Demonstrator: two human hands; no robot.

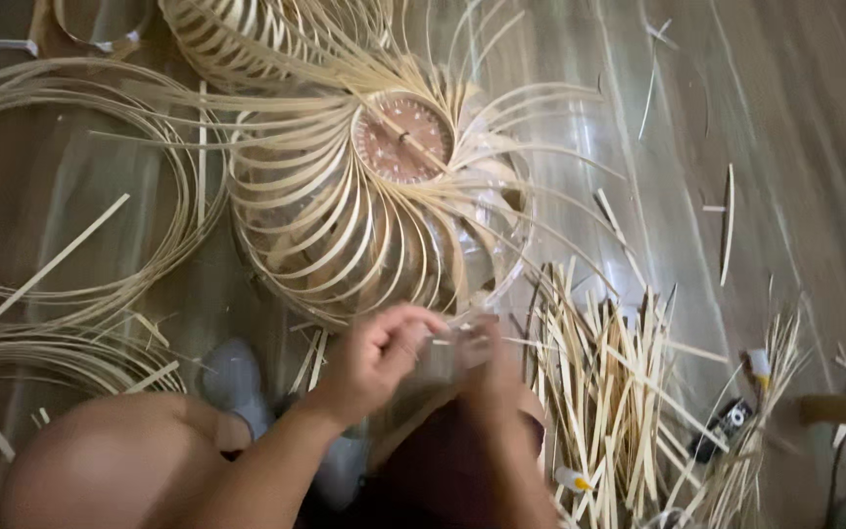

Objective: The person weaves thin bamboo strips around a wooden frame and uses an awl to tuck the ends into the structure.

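My left hand (379, 358) and right hand (487, 367) are drawn together just above my lap, fingers pinched on a thin bamboo strip (447, 343), though blur hides exactly how. To my right lies a pile of cut bamboo strips (609, 392) on the wooden floor (795, 118). Beyond my hands sits the half-woven bamboo frame (364, 225) with its round brown disc (403, 139), and coiled strips (70, 196) lie further left.

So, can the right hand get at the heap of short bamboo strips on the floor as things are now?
Probably yes. The right hand is beside the left hand on a blurred small piece, and the heap of bamboo strips lies just to its right, with nothing between.
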